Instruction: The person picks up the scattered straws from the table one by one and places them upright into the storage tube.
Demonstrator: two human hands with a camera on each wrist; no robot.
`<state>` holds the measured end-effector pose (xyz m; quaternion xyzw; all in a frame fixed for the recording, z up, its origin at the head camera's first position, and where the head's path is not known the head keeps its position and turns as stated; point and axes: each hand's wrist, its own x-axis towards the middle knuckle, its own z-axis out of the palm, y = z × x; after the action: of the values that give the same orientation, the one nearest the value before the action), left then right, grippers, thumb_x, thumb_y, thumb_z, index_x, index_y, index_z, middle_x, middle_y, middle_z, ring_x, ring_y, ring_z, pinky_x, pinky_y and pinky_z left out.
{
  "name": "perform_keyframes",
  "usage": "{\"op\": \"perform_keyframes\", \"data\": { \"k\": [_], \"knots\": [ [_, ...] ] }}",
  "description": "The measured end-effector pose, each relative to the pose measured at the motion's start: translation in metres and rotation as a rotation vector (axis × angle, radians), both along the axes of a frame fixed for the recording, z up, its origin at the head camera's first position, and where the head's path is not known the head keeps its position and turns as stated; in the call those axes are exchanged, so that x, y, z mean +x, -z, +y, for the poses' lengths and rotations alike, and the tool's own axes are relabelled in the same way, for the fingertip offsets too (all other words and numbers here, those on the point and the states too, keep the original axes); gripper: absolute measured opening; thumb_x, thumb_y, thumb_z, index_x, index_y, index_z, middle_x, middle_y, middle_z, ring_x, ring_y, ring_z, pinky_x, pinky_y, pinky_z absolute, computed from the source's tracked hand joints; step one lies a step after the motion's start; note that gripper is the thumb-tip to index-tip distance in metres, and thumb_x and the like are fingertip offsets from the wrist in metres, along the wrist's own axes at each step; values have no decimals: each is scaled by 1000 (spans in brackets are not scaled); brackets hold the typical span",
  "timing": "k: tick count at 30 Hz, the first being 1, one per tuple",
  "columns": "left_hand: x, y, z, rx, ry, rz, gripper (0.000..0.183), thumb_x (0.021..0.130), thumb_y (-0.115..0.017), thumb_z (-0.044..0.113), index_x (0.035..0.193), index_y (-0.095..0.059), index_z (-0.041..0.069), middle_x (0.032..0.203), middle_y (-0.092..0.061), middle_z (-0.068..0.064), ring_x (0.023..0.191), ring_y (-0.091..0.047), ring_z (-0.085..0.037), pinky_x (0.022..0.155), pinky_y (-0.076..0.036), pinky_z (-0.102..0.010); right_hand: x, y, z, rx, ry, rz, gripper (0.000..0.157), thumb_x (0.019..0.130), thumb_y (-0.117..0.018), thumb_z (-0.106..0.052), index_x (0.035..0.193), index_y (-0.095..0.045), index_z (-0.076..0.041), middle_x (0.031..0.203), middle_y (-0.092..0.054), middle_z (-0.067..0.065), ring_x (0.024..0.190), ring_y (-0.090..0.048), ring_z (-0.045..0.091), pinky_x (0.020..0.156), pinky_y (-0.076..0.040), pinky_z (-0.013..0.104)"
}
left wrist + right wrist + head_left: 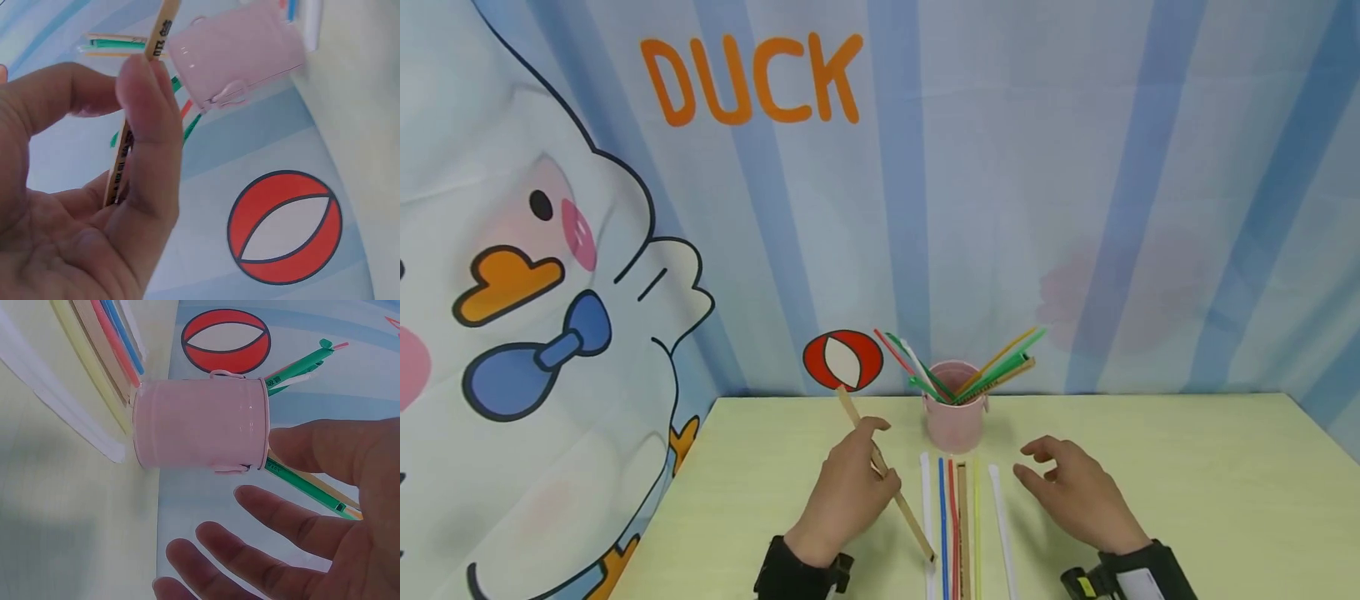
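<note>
My left hand (848, 482) pinches a long thin straw in a brown paper wrapper (914, 527) between thumb and fingers. The straw slants over the table, and dark printing shows on the wrapper in the left wrist view. Below it lies a row of straws: white (927, 508), blue (943, 533), red (953, 533), brown-wrapped (963, 533), yellow (977, 525) and another white one (1002, 533). To the right of the row, my right hand (1078, 496) hovers with relaxed, parted fingers and holds nothing. In the right wrist view its fingers spread before the pink bucket (200, 425).
Behind the row stands the pink bucket, holding several green-wrapped (306, 489), brown and coloured straws that lean out both ways. A pale yellow table (1210, 483) meets a blue striped curtain (985, 208) with a printed duck and ball at its back edge.
</note>
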<state>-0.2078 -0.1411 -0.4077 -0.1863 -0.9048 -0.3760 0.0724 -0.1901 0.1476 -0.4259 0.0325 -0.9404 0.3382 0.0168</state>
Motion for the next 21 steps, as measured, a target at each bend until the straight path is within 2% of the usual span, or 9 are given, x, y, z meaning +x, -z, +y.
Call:
{"op": "perform_keyframes", "data": {
  "k": [5, 11, 15, 21],
  "knots": [
    [4, -8, 1, 56, -27, 77, 50, 82, -69, 9, 127, -48, 10, 91, -58, -5, 68, -58, -4, 54, -51, -24, 3, 1, 1, -9, 4, -4, 40, 91, -58, -47, 117, -62, -16, 114, -61, 11, 89, -60, 21, 72, -51, 44],
    [5, -13, 3, 133, -99, 180, 48, 81, -73, 10, 124, -52, 15, 90, -58, 0, 69, -60, 0, 59, -54, -20, 3, -1, 1, -22, -8, 27, 39, 92, -58, -47, 116, -62, -17, 113, -61, 10, 88, -60, 19, 72, -51, 43],
    [1, -14, 5, 161, -122, 263, 46, 79, -75, 9, 121, -55, 14, 89, -57, 0, 71, -60, 2, 61, -54, -18, 2, -2, 1, -30, -12, 39, 38, 92, -57, -47, 115, -62, -18, 114, -61, 9, 89, -60, 19, 72, -50, 43],
    [-8, -24, 8, 187, -129, 409, 39, 82, -73, 12, 118, -56, 13, 90, -58, -1, 74, -61, 0, 63, -56, -21, 1, -2, 0, -48, -22, 56, 36, 91, -59, -45, 114, -62, -17, 114, -62, 11, 87, -60, 18, 71, -51, 42]
  ]
}}
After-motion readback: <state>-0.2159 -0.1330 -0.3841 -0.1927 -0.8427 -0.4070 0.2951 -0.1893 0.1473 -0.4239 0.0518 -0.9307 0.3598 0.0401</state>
